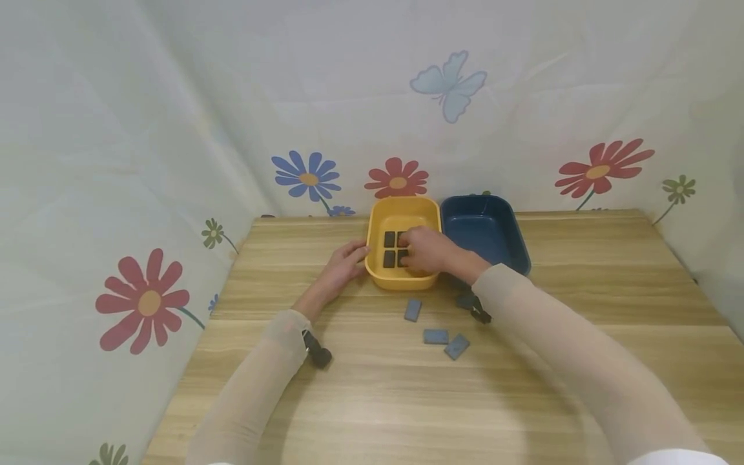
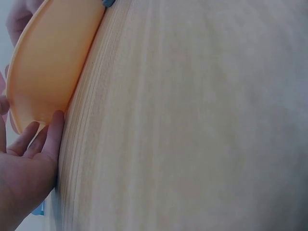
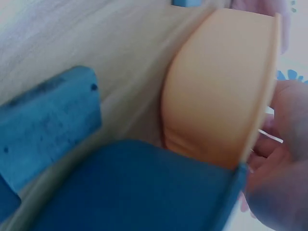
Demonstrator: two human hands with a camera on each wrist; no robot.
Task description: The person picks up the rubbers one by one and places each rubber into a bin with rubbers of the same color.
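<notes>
The right hand [image 1: 433, 250] is held inside the yellow tray [image 1: 401, 283], over the right-hand pair of four dark blocks [image 1: 389, 239]. These are set two by two, with long axes running away from the person, and the right pair is partly covered by the fingers. Whether a block is pinched there cannot be told, since the fingertips are hidden. The outer left wall of the yellow tray is touched by the left hand [image 1: 343, 265], its fingers extended and set apart from the thumb.

The relation that appears to matter most is that between the right hand and the nearest loose block [image 1: 413, 310]. It is found on the table [image 1: 349, 400], just outside the tray's front wall, toward the person and slightly left of the right hand. The right hand is placed nearer to it than the left. Its long axis is skewed only a little from that of the blocks in the tray, so little turning seems needed to match them. Closer to the person, a crosswise block [image 1: 436, 336] is laid left to right, and just beside it a slanted block [image 1: 456, 347] is angled, its far end to the right. The blue tray [image 1: 479, 232] is placed just right of the yellow one.
</notes>
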